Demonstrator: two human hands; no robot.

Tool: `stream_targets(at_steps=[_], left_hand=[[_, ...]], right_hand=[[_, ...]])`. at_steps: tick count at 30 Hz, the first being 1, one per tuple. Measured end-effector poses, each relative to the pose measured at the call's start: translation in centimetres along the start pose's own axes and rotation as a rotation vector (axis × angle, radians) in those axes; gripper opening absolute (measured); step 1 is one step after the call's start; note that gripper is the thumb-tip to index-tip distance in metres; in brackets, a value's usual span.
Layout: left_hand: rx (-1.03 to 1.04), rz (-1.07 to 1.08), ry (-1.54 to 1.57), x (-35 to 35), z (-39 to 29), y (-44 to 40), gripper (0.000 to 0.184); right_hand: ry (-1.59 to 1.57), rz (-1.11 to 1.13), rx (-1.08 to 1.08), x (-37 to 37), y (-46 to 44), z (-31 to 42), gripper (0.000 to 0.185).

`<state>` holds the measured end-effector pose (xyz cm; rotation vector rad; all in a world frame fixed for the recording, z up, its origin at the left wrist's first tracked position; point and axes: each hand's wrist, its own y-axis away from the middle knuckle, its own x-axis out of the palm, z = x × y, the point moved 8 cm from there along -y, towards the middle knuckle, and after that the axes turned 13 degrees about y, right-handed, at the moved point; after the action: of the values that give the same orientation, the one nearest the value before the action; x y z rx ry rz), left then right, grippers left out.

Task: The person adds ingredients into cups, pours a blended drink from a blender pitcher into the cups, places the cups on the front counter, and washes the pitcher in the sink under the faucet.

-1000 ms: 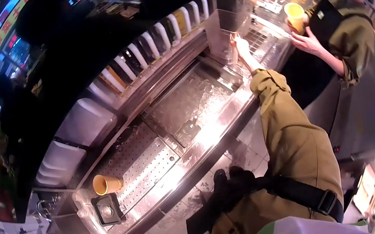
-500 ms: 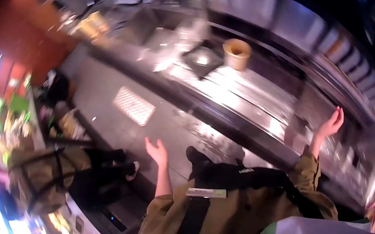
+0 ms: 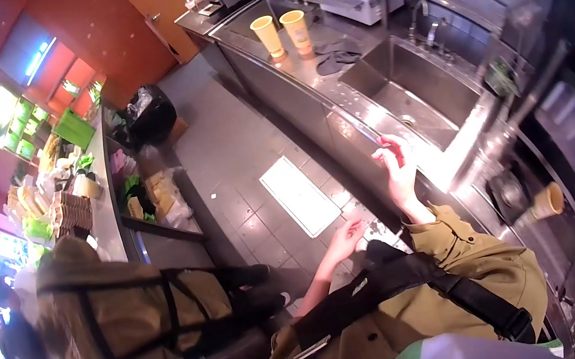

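My right hand [image 3: 397, 167] is raised beside the front edge of the steel counter, its fingers loosely bent and apart with nothing in them. Lower and to the left, my left hand [image 3: 343, 240] hangs over the tiled floor, also holding nothing, fingers loosely stretched. Nearest to my right hand is the steel sink [image 3: 381, 84] set into the counter. Two tall yellow cups [image 3: 266, 38] stand upright further along, with a dark cloth [image 3: 338, 58] lying beside them. Another yellow cup [image 3: 548, 201] is on the counter at the right, near my right sleeve.
A co-worker [image 3: 122, 315] in a brown top with black straps stands at the left counter. A black rubbish bag [image 3: 150, 116] sits on the floor further down the aisle. A bright floor panel [image 3: 301, 196] lies between the counters. Taps [image 3: 427, 21] rise behind the sink.
My view has swung along the counter, bringing the sink and two cups into clear sight. Both hands have come closer together, the right one moving away from the counter's back side.
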<state>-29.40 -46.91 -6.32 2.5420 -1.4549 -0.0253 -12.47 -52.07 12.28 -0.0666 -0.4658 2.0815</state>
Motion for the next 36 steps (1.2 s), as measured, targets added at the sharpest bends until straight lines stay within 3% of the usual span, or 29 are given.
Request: stream_targets(at_steps=[5, 7, 9, 10, 11, 13, 16, 19, 25, 28, 32, 36], left_hand=[[-0.057, 0.324, -0.379, -13.5, -9.9, -16.2, 0.050], [-0.105, 0.137, -0.414, -24.0, -14.6, -25.3, 0.049], [0.156, -0.149, -0.689, -34.6, -21.7, -36.2, 0.044], [0.320, -0.340, -0.626, -38.8, -25.2, -40.3, 0.040], [0.490, -0.521, -0.553, -42.4, -29.5, -44.3, 0.037], [0.721, -0.543, -0.172, -46.5, -36.4, -51.2, 0.031], [0.943, -0.491, -0.142, -49.0, -44.3, -60.6, 0.029], [1.185, -0.389, -0.371, -49.2, -51.0, -71.1, 0.027], [1.554, 0.055, -0.538, -41.3, -61.7, -93.4, 0.016], [1.779, 0.289, -0.615, -33.0, -67.9, -98.6, 0.034], [1.962, 0.389, -0.918, -23.7, -70.2, -101.9, 0.072], [2.235, 0.074, -1.073, -18.6, -71.0, -103.9, 0.062]], right_hand=[[0.106, -0.145, -0.002, 11.2, -9.2, -9.8, 0.017], [0.013, -0.115, -0.026, 18.6, -14.2, -14.4, 0.015], [-0.137, -0.058, 0.006, 28.3, -20.4, -18.9, 0.022], [-0.323, -0.025, 0.131, 33.9, -24.0, -18.6, 0.025], [-0.415, 0.027, -0.001, 38.5, -27.7, -15.9, 0.028], [-0.393, 0.061, -0.295, 45.6, -35.3, -9.1, 0.029], [-0.750, 0.049, -0.346, 53.3, -47.6, -4.7, 0.027], [-0.615, -0.179, -0.402, 58.0, -58.3, -6.3, 0.025], [-0.671, -0.736, -0.621, 57.6, -76.0, -18.6, 0.023], [-0.336, -0.950, -0.601, 54.5, -82.5, -19.4, 0.022], [0.036, -1.203, -0.632, 49.8, -86.6, -18.7, 0.019], [0.302, -1.373, -0.633, 43.5, -87.6, -21.5, 0.015]])
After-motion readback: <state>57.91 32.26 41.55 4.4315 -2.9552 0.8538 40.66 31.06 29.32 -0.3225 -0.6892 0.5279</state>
